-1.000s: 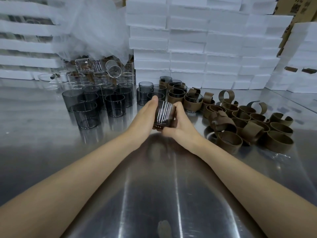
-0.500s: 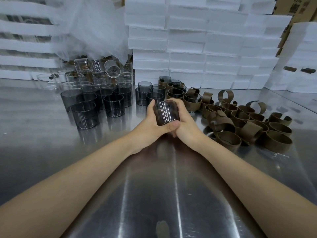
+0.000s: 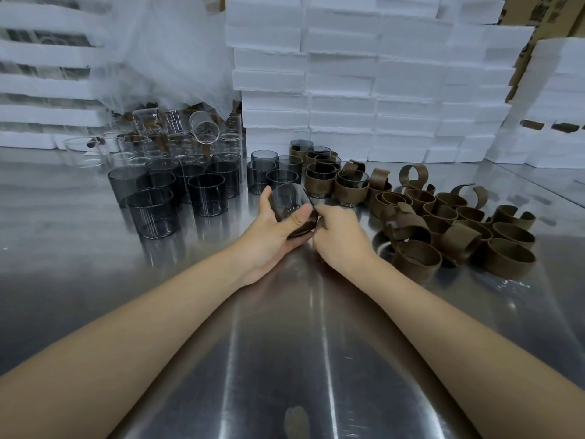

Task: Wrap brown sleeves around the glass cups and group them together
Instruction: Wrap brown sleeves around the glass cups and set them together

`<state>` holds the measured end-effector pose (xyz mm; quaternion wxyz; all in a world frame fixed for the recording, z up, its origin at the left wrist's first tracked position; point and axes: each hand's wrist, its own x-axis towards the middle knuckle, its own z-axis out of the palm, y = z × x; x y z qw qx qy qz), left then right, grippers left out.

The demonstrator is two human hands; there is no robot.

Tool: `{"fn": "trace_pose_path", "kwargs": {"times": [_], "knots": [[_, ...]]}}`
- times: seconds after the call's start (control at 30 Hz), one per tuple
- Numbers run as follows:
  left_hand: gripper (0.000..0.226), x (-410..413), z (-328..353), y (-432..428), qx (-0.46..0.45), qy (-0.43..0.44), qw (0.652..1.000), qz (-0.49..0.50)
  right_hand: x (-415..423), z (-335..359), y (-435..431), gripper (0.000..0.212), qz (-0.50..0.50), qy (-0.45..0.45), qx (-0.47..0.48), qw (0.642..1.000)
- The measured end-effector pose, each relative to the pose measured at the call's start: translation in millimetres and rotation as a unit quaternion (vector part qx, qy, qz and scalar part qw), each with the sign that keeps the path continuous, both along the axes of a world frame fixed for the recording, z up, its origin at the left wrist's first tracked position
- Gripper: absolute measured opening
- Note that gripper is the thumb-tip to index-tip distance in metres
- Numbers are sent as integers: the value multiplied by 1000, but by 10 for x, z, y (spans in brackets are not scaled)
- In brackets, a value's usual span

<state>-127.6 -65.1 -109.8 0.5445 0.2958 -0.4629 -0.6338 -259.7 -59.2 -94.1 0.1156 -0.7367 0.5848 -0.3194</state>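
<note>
A dark smoked glass cup (image 3: pixel 288 198) with a brown sleeve around its lower part is tilted in my left hand (image 3: pixel 274 233), thumb across its front. My right hand (image 3: pixel 340 236) touches the sleeve's right side, fingers curled against it. Bare smoked cups (image 3: pixel 177 191) stand in a cluster at the left. Sleeved cups (image 3: pixel 329 182) stand grouped just behind the hands. A pile of loose brown sleeves (image 3: pixel 452 223) lies at the right.
Everything sits on a shiny steel table (image 3: pixel 285 343). Clear glass cups (image 3: pixel 177 134) are heaped at the back left under white foam netting (image 3: pixel 158 49). Stacks of white foam blocks (image 3: pixel 380 74) wall the back and right.
The cup has tipped from upright to tilted toward me, and my left thumb has come across its front. Both hands shifted slightly nearer.
</note>
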Motion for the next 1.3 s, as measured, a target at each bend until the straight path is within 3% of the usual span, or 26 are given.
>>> {"fn": "trace_pose_path", "kwargs": {"times": [0.1, 0.27, 0.33, 0.47, 0.57, 0.67, 0.97, 1.1, 1.17, 1.3], "knots": [[84, -11, 15, 6, -2, -14, 1000, 14, -23, 52, 7, 20, -49, 127, -49, 989], [103, -29, 38, 22, 19, -25, 999, 21, -196, 105, -54, 31, -159, 295, -70, 939], [94, -27, 51, 42, 28, -15, 999, 29, -297, 117, -82, 33, -197, 321, -62, 924], [51, -1, 81, 65, 25, -27, 998, 51, -481, 180, -149, 38, -228, 330, 26, 916], [23, 5, 80, 68, 21, -50, 996, 65, -508, 170, -156, 33, -224, 334, 25, 915], [25, 13, 96, 93, 23, -56, 996, 72, -479, 149, -162, 26, -217, 335, -22, 917], [20, 3, 92, 112, -5, -103, 990, 92, -517, 162, -220, 28, -191, 308, -131, 923], [32, -9, 77, 95, 8, -118, 990, 76, -493, 162, -208, 27, -163, 276, -186, 929], [37, -5, 75, 90, 16, -120, 990, 71, -470, 163, -204, 24, -139, 217, -228, 939], [37, 3, 86, 109, 5, -113, 991, 67, -353, 163, -174, 16, -56, 10, -233, 971]]}}
